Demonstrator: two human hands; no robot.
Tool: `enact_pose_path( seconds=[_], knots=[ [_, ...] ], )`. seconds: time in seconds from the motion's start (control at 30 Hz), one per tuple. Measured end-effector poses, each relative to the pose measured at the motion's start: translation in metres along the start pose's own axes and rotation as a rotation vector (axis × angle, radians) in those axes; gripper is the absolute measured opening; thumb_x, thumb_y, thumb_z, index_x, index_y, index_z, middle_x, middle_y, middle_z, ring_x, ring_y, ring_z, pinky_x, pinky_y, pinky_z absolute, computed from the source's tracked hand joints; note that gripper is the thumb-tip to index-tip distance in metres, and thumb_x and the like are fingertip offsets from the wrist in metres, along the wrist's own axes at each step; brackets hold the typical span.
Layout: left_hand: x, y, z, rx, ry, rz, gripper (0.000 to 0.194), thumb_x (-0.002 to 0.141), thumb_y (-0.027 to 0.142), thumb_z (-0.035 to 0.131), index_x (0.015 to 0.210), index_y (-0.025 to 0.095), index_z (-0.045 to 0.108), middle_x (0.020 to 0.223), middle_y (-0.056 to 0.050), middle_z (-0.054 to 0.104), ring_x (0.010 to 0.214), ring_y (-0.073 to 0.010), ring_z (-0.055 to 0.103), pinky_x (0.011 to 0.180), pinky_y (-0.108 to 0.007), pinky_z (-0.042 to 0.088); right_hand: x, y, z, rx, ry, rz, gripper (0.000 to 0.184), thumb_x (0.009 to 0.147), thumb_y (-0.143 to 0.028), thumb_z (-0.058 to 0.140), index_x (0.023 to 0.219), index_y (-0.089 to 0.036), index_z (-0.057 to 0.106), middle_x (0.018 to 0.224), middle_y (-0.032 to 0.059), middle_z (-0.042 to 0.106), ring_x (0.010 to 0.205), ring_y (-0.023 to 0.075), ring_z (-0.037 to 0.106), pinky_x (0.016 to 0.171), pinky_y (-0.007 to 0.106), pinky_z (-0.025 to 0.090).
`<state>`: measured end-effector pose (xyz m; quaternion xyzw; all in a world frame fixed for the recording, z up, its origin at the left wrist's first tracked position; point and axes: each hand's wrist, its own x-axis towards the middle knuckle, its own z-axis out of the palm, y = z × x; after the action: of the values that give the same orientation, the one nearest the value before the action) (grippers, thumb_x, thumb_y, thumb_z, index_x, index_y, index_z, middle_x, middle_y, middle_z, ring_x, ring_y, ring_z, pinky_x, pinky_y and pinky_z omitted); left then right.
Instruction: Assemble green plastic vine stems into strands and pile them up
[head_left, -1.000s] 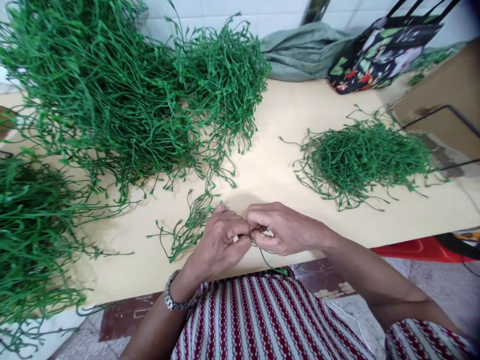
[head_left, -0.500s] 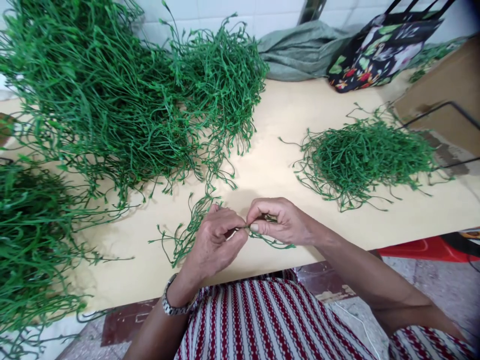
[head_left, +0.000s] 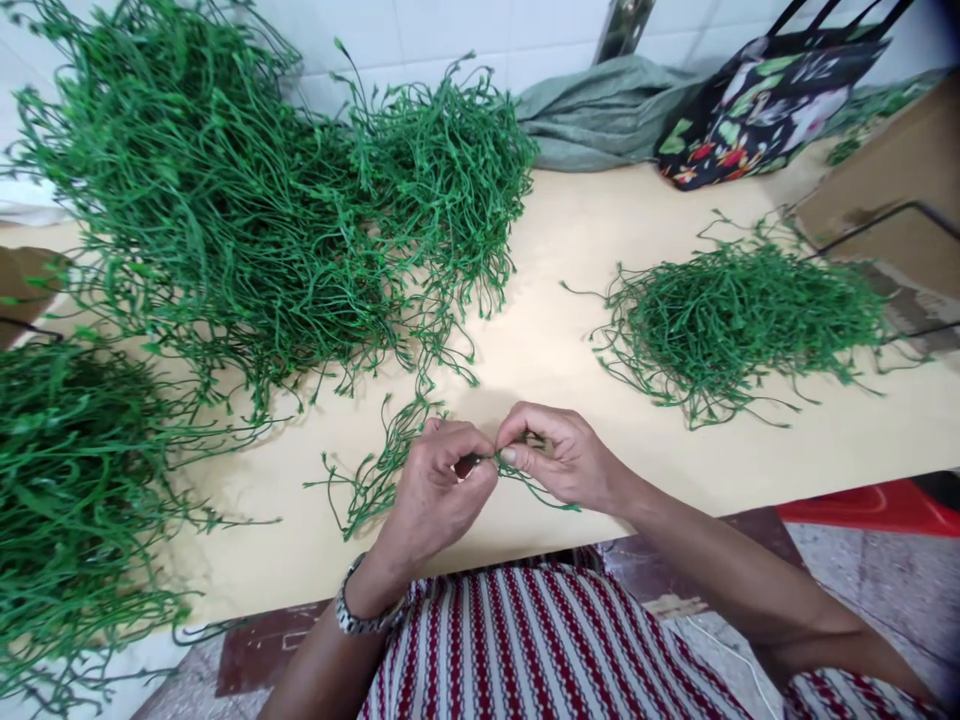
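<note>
My left hand (head_left: 442, 485) and my right hand (head_left: 566, 460) meet over the near part of the table, thumb and forefinger pinched on each. Their fingertips almost touch, closed on thin green stems, though the exact spot between them is too small to make out clearly. To the left of my left hand, a small bunch of green stems (head_left: 375, 478) with bud-like tips lies on the table, partly hidden by that hand. A few more stems (head_left: 546, 492) trail out beneath my right hand.
A tall heap of green stems (head_left: 225, 200) fills the back left, another pile (head_left: 67, 480) the near left. A flatter pile (head_left: 742, 325) lies right, beside a cardboard box (head_left: 892, 180). A floral bag (head_left: 772, 110) and grey-green cloth (head_left: 600, 110) sit along the tiled wall.
The whole view has shifted slightly, so things appear a little lower and to the right. Both hands keep nearly the same pinch on the stems.
</note>
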<state>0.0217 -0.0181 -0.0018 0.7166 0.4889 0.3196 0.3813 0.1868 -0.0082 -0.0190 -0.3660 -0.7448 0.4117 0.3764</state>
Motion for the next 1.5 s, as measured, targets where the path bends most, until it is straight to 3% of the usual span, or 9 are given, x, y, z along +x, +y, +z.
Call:
enact_pose_path(
  seconds=[0.2,0.47,0.73,1.03,1.3,1.5],
  knots=[
    [0.001,0.002,0.003,0.081,-0.028,-0.010,0.017,0.068,0.006,0.044,0.054,0.016,0.046,0.053,0.005,0.047,0.056,-0.0103,0.042,0.074,-0.032,0.032,0.002,-0.001,-0.007,-0.447,-0.027,-0.352,0.013,0.086,-0.015,0.042,0.081,-0.015,0.054,0.075,0.0059,0.057,0.072,0.0161,0.049,0.068,0.032,0.039],
    [-0.001,0.004,0.006,0.295,0.020,0.094,0.019,0.072,0.008,0.042,0.057,0.017,0.047,0.052,0.003,0.044,0.058,-0.0129,0.041,0.067,-0.031,0.031,0.000,-0.007,-0.009,-0.743,-0.138,-0.322,0.018,0.086,-0.014,0.038,0.075,-0.015,0.052,0.070,0.0046,0.050,0.065,0.0154,0.043,0.062,0.029,0.035],
    [-0.005,-0.002,0.017,0.464,0.103,0.241,0.019,0.075,0.007,0.042,0.061,0.017,0.050,0.055,0.001,0.044,0.058,-0.0144,0.041,0.065,-0.032,0.030,0.003,0.001,-0.017,-0.419,-0.286,-0.142,0.009,0.086,-0.018,0.043,0.082,-0.015,0.051,0.072,0.0023,0.051,0.068,0.0129,0.045,0.062,0.025,0.038],
    [-0.004,-0.004,0.015,0.485,0.039,0.315,0.020,0.078,0.008,0.040,0.064,0.017,0.052,0.058,-0.001,0.046,0.060,-0.0162,0.041,0.065,-0.033,0.031,0.003,0.005,-0.017,-0.467,-0.257,-0.226,0.016,0.088,-0.022,0.043,0.078,-0.015,0.052,0.067,0.0019,0.049,0.063,0.0129,0.043,0.062,0.026,0.037],
    [-0.003,0.002,0.005,0.319,-0.151,0.326,0.022,0.078,0.008,0.042,0.061,0.017,0.053,0.057,0.000,0.048,0.059,-0.0134,0.042,0.068,-0.033,0.031,0.004,0.004,-0.018,-0.083,-0.339,-0.028,0.009,0.064,-0.007,0.042,0.062,-0.016,0.043,0.056,-0.0050,0.041,0.051,0.0060,0.035,0.049,0.019,0.028],
    [-0.004,0.002,-0.001,0.024,-0.201,0.259,0.023,0.076,0.009,0.044,0.055,0.018,0.051,0.051,0.002,0.046,0.054,-0.0117,0.042,0.067,-0.032,0.035,0.007,0.002,-0.021,0.266,-0.497,0.154,0.006,0.063,-0.010,0.043,0.060,-0.015,0.045,0.054,-0.0050,0.040,0.049,0.0050,0.034,0.046,0.018,0.027]
  ],
)
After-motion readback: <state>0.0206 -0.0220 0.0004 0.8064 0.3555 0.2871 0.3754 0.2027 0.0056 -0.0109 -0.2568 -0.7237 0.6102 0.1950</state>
